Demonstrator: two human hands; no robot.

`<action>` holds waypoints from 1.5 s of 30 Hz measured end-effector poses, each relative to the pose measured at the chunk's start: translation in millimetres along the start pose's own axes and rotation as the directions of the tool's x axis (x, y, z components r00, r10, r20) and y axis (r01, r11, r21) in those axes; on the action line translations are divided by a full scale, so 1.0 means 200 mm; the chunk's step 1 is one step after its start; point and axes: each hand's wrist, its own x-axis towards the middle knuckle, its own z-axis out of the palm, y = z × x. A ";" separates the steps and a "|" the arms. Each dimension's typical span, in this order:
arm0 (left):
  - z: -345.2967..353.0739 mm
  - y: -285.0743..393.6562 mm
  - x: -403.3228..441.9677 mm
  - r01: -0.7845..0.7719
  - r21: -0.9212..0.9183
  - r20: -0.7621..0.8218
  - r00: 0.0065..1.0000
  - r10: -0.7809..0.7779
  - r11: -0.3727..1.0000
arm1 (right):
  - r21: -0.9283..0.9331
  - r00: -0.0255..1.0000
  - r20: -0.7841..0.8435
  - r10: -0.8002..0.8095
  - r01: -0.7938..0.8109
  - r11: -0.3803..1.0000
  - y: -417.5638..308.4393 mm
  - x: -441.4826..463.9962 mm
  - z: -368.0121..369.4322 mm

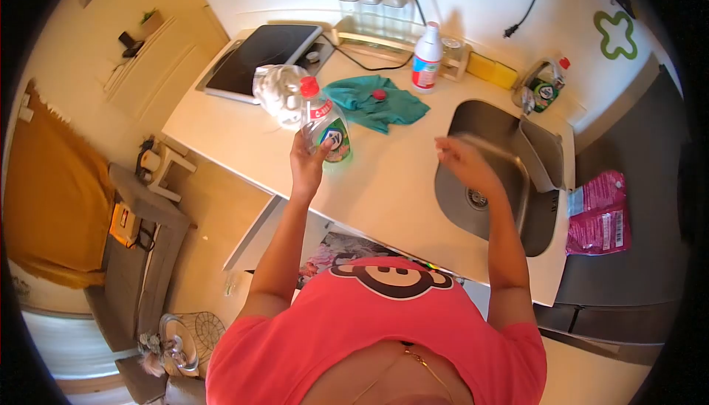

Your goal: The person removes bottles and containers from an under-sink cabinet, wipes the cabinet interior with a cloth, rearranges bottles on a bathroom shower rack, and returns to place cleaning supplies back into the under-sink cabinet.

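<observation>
The left hand is closed around a clear plastic bottle with a red cap and a green label; thumb lies against the label. The bottle stands near upright, over the left part of the pale counter, in front of a crumpled teal cloth. Whether its base touches the counter cannot be determined.

The right hand is at the near-left side of a stainless steel sink, palm down, fingers drawn in and blurred. Whether it grips anything small cannot be told.

A small red object rests on the teal cloth. A crumpled white item lies beside a black flat cooktop. Behind the cloth stands a white bottle with a red and blue label; to its right, a yellow rectangular sponge is noted against the wall. A second clear bottle with a red cap occupies the far corner beyond the sink. A bright pink packet is recorded right of the sink.
</observation>
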 end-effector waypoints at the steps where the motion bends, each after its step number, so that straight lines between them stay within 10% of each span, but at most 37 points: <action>1: -0.05 -0.01 0.02 -0.045 0.060 -0.003 0.999 0.046 0.997 | -0.022 0.996 0.086 0.032 -0.030 0.999 -0.07 -0.03 0.06; 11: -0.86 -0.13 0.34 -0.079 0.558 -0.348 0.882 0.319 0.826 | -0.114 0.979 -0.160 0.125 -0.144 0.983 -0.16 -0.33 0.48; 17: -1.20 -0.19 0.54 0.006 0.593 -0.331 0.913 0.237 0.805 | -0.619 0.852 -0.521 -0.059 -0.330 0.713 -0.06 -0.46 0.80; 23: -1.27 -0.18 0.38 0.129 0.627 -0.393 0.904 0.170 0.768 | -0.518 0.746 -0.664 -0.047 -0.414 0.748 -0.11 -0.48 0.82; 31: -1.04 -0.10 -0.49 -0.087 0.809 0.095 0.995 0.017 0.581 | -0.416 0.666 -0.746 -0.010 -0.454 0.788 -0.05 -0.47 0.81; 36: -0.88 -0.16 -0.61 -0.412 0.744 0.330 0.911 0.247 0.526 | -0.306 0.593 -0.804 0.035 -0.464 0.832 -0.08 -0.47 0.81; 45: -0.51 -0.48 -0.41 -0.512 0.675 0.287 0.846 0.450 0.532 | -0.304 0.575 -0.816 0.059 -0.514 0.802 -0.07 -0.48 0.80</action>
